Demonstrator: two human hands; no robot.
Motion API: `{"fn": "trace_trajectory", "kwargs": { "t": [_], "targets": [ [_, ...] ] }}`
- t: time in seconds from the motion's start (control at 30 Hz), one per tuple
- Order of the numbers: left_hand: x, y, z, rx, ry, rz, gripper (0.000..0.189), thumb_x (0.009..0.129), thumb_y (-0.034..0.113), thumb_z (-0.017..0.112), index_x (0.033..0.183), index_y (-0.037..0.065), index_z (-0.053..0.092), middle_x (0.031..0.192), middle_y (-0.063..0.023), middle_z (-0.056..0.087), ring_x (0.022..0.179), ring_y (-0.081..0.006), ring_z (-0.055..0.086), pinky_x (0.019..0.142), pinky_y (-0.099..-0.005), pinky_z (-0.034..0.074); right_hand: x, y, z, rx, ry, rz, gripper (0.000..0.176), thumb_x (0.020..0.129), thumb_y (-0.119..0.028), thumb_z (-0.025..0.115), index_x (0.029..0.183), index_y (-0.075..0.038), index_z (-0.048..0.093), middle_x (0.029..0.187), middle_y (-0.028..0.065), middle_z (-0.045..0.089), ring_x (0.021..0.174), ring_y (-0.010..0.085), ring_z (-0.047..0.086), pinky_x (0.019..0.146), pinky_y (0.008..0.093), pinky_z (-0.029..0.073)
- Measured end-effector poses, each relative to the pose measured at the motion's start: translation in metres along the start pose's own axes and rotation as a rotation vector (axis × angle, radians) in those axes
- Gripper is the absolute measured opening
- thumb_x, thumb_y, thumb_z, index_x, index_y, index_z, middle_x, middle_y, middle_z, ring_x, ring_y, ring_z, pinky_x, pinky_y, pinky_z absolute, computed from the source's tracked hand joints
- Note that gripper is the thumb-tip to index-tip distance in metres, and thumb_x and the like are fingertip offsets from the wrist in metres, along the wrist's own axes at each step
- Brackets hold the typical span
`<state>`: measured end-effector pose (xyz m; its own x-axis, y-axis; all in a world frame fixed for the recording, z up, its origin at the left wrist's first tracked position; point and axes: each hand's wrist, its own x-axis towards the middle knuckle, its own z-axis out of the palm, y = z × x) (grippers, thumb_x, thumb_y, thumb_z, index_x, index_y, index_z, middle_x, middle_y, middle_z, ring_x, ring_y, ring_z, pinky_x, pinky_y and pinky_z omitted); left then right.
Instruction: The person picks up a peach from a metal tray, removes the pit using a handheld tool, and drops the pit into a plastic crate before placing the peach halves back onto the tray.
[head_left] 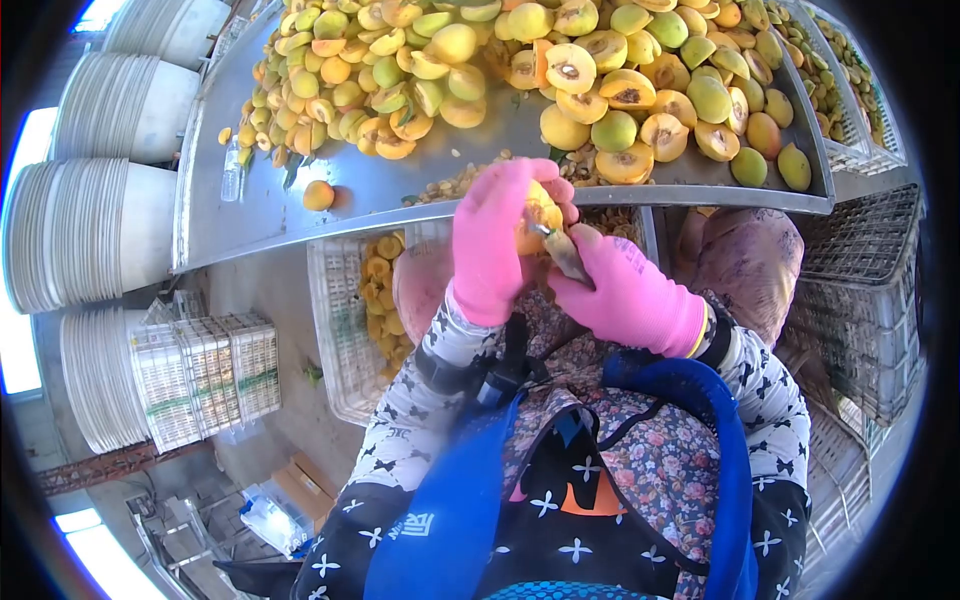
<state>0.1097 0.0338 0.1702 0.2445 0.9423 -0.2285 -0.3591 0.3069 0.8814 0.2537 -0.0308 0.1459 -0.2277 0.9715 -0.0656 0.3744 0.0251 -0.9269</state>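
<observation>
My left hand, in a pink glove, wraps its fingers round a yellow-orange peach at the table's near edge. My right hand, in the same kind of glove, grips a short-handled pitting tool. The tool's metal tip is right at the cut flesh of the peach. Beyond my hands a heap of whole and halved peaches covers the back of the metal table. Loose pits lie along its near edge, partly hidden by my left hand.
A single peach and a clear plastic bottle are on the table's left side. Below, a white crate holds peach halves. Stacked pale tubs and crates stand left, more crates right.
</observation>
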Motion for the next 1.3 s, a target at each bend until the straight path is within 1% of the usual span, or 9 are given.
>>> {"fn": "trace_trajectory", "kwargs": {
  "t": [0.1,0.2,0.43,0.93,1.03,1.07,1.17,1.23,1.3],
  "targets": [
    [0.002,-0.004,0.01,0.008,0.166,0.159,0.04,0.102,0.036,0.053,0.099,-0.002,0.065,0.088,-0.0128,0.067,0.075,-0.0206,0.066,0.07,-0.0329,0.056,0.003,-0.007,0.003,0.127,-0.029,0.082,0.031,0.085,-0.022,0.069,0.098,0.002,0.054,0.078,0.0248,0.063,0.078,0.0457,0.063,0.065,0.0486,0.049],
    [0.012,-0.001,-0.01,0.235,-0.096,0.146,0.045,0.103,0.039,0.051,0.092,-0.002,0.066,0.08,-0.0118,0.066,0.07,-0.0202,0.065,0.066,-0.0309,0.054,0.001,-0.004,0.008,0.182,-0.052,0.125,0.029,0.086,-0.022,0.067,0.095,0.003,0.055,0.077,0.0227,0.064,0.07,0.0396,0.066,0.061,0.045,0.05],
    [0.007,0.004,-0.007,0.263,-0.085,-0.031,0.047,0.104,0.039,0.049,0.09,-0.003,0.067,0.078,-0.0102,0.067,0.067,-0.0168,0.063,0.063,-0.0277,0.051,0.0,-0.006,-0.012,0.864,-0.473,0.394,0.015,0.087,-0.018,0.064,0.092,-0.006,0.056,0.065,0.0019,0.055,0.048,0.0094,0.051,0.043,0.0246,0.037],
    [0.012,-0.015,-0.028,0.454,-0.325,0.001,0.039,0.101,0.033,0.054,0.085,-0.001,0.066,0.079,-0.0116,0.068,0.07,-0.0192,0.066,0.063,-0.0313,0.052,-0.018,0.009,-0.031,0.749,-0.65,0.424,0.016,0.087,-0.018,0.065,0.092,-0.003,0.061,0.064,-0.0003,0.056,0.049,0.01,0.054,0.044,0.0255,0.04],
    [0.0,-0.036,-0.058,1.126,-0.4,0.45,0.02,0.093,0.025,0.065,0.091,0.006,0.071,0.086,-0.0119,0.069,0.079,-0.0254,0.067,0.069,-0.0344,0.053,-0.018,0.036,-0.019,-0.109,-0.472,0.234,0.029,0.085,-0.028,0.067,0.095,-0.001,0.06,0.075,0.0192,0.066,0.072,0.0383,0.066,0.063,0.0449,0.05],
    [-0.001,-0.035,-0.065,1.318,-0.526,0.604,0.015,0.092,0.022,0.067,0.095,0.009,0.072,0.088,-0.012,0.069,0.081,-0.027,0.067,0.072,-0.0344,0.054,-0.017,0.04,-0.013,-0.125,-0.457,0.212,0.03,0.085,-0.029,0.067,0.094,-0.001,0.059,0.077,0.0215,0.065,0.075,0.0411,0.065,0.066,0.0464,0.05],
    [-0.011,-0.021,-0.072,1.109,-0.211,0.679,0.016,0.091,0.018,0.067,0.103,0.008,0.072,0.089,-0.01,0.069,0.084,-0.0238,0.068,0.073,-0.0335,0.055,-0.015,0.042,-0.003,-0.119,-0.384,0.206,0.03,0.085,-0.029,0.067,0.091,-0.002,0.057,0.079,0.0252,0.063,0.081,0.046,0.062,0.069,0.0493,0.049],
    [-0.019,0.011,-0.085,0.283,0.135,-0.139,0.021,0.092,0.016,0.068,0.109,0.003,0.071,0.091,-0.0037,0.071,0.083,-0.0137,0.068,0.073,-0.0274,0.056,-0.015,0.042,-0.007,-0.071,-0.371,0.247,0.028,0.085,-0.027,0.067,0.089,-0.002,0.055,0.076,0.0236,0.062,0.078,0.0443,0.062,0.068,0.0477,0.049],
    [-0.027,0.054,-0.132,0.512,-0.008,-0.259,0.031,0.1,0.021,0.06,0.118,-0.003,0.066,0.105,-0.009,0.071,0.092,-0.0147,0.067,0.081,-0.0259,0.054,-0.01,0.036,-0.014,-0.018,-0.365,0.332,0.027,0.086,-0.025,0.067,0.087,-0.003,0.053,0.072,0.021,0.06,0.072,0.0401,0.063,0.065,0.0453,0.049]
  ]
}}
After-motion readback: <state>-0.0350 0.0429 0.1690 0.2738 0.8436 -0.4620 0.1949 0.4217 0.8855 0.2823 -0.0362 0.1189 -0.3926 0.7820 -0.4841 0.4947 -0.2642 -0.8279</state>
